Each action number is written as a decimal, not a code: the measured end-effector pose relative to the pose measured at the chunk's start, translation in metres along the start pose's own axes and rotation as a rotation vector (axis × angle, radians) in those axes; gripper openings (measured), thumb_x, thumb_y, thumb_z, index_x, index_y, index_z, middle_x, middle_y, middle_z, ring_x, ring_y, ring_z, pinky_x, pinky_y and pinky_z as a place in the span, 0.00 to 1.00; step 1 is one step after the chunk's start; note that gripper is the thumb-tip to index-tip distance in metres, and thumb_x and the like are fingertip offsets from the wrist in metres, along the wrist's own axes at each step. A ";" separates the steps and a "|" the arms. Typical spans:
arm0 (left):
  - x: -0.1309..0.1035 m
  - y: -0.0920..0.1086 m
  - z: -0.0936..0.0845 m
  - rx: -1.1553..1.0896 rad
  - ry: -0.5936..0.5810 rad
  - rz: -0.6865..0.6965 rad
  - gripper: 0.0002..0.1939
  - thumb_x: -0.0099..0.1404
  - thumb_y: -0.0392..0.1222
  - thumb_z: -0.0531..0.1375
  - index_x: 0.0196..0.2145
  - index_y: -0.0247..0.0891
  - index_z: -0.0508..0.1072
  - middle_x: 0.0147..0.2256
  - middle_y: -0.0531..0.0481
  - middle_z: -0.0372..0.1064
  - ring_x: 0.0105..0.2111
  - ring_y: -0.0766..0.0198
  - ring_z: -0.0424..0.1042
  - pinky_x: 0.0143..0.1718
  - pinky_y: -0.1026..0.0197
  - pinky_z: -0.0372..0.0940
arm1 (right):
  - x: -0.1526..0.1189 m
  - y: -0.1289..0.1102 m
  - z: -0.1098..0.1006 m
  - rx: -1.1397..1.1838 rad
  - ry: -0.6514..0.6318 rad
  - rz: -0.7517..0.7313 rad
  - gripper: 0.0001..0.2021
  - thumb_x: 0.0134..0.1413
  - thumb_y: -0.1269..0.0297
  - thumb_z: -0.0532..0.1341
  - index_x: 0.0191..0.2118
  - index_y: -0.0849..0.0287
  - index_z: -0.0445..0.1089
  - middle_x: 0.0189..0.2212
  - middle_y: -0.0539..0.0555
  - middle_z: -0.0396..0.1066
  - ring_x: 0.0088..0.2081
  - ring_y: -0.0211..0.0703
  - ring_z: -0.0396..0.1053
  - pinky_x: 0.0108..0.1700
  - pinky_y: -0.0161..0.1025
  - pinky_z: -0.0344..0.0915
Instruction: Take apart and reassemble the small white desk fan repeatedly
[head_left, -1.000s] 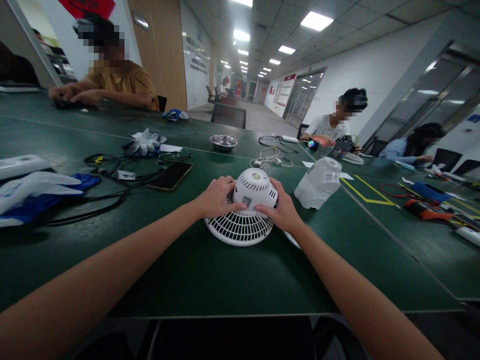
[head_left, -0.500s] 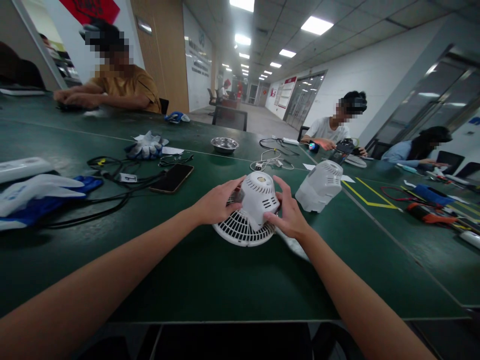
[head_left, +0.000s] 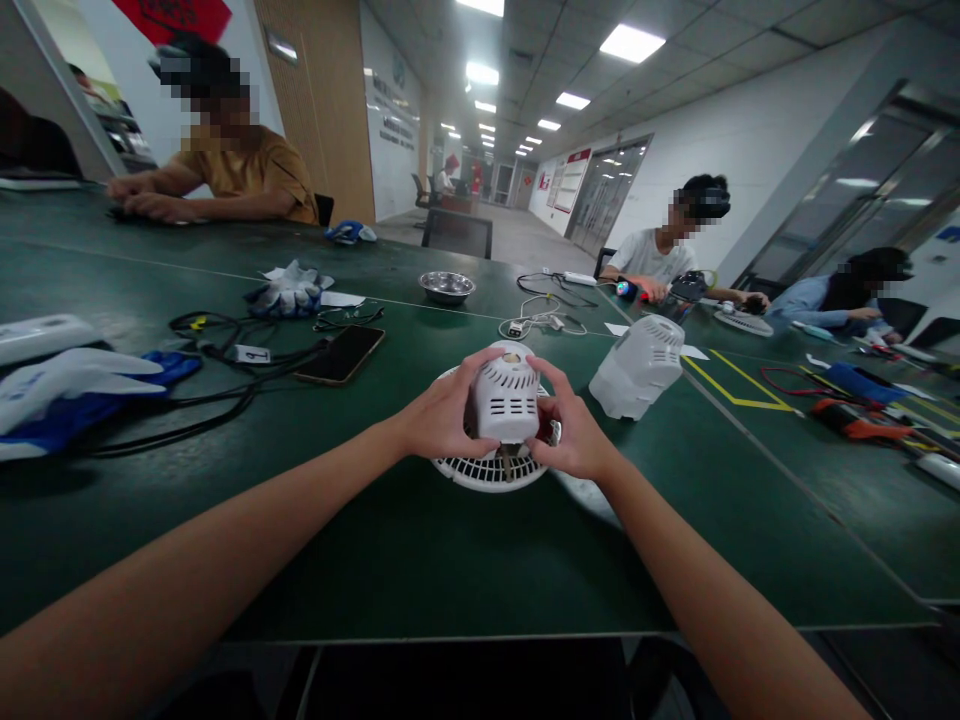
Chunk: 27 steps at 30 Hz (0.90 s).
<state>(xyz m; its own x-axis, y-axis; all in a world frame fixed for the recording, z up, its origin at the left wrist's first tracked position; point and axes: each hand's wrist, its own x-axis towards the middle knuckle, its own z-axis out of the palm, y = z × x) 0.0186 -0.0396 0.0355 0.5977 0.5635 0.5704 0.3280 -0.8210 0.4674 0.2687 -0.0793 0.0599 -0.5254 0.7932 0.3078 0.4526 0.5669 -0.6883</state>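
Between my two hands is a white vented motor cover (head_left: 510, 400), with slots in its side and a round spot on top. My left hand (head_left: 447, 410) grips its left side, thumb at the lower edge. On the other side my right hand (head_left: 564, 425) holds it, thumb low and fingers near the top. Beneath it lies a round white fan grille (head_left: 487, 475) on the green table. Some dark and brownish parts show between cover and grille. A second, larger white plastic housing (head_left: 637, 368) stands to the right of my hands.
A phone (head_left: 343, 355), black cables (head_left: 225, 385) and work gloves (head_left: 82, 390) lie to the left. Behind my hands are a steel bowl (head_left: 447, 287) and a white cable (head_left: 544, 318). Orange-and-black tools (head_left: 855, 420) lie far right. Several people sit around the table.
The motor cover has turned in my hands, so its slotted side now faces me, and it is raised enough to show parts beneath. Across the table, a co-worker's hands have moved.
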 end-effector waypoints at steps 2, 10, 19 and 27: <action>0.000 -0.001 -0.001 -0.001 -0.003 -0.008 0.58 0.51 0.55 0.71 0.67 0.49 0.39 0.59 0.35 0.60 0.49 0.41 0.71 0.48 0.39 0.69 | 0.000 -0.001 0.001 0.006 0.001 0.007 0.49 0.46 0.65 0.65 0.71 0.47 0.38 0.34 0.50 0.75 0.27 0.46 0.73 0.29 0.45 0.73; 0.001 0.000 -0.002 -0.010 -0.014 -0.005 0.54 0.52 0.55 0.70 0.65 0.49 0.41 0.57 0.37 0.61 0.48 0.43 0.71 0.47 0.41 0.70 | 0.002 -0.001 -0.001 0.021 -0.001 0.017 0.49 0.46 0.65 0.66 0.70 0.47 0.41 0.31 0.48 0.74 0.26 0.44 0.72 0.28 0.44 0.72; 0.002 -0.001 -0.001 0.030 0.009 -0.005 0.53 0.51 0.55 0.70 0.65 0.47 0.43 0.57 0.37 0.62 0.48 0.42 0.72 0.47 0.40 0.69 | 0.002 0.000 -0.001 0.003 0.012 0.027 0.48 0.45 0.67 0.66 0.70 0.48 0.42 0.29 0.47 0.73 0.25 0.43 0.71 0.29 0.43 0.72; 0.005 0.004 -0.004 0.022 -0.008 -0.002 0.53 0.52 0.55 0.70 0.66 0.47 0.42 0.59 0.36 0.61 0.50 0.41 0.71 0.51 0.38 0.67 | 0.003 0.003 -0.003 0.003 0.005 0.035 0.47 0.44 0.68 0.66 0.68 0.48 0.43 0.29 0.46 0.73 0.25 0.42 0.71 0.29 0.42 0.71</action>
<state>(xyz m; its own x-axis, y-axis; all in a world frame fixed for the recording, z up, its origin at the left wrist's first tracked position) 0.0197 -0.0398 0.0427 0.6033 0.5640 0.5639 0.3452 -0.8220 0.4529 0.2706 -0.0740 0.0604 -0.5055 0.8138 0.2866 0.4688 0.5379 -0.7006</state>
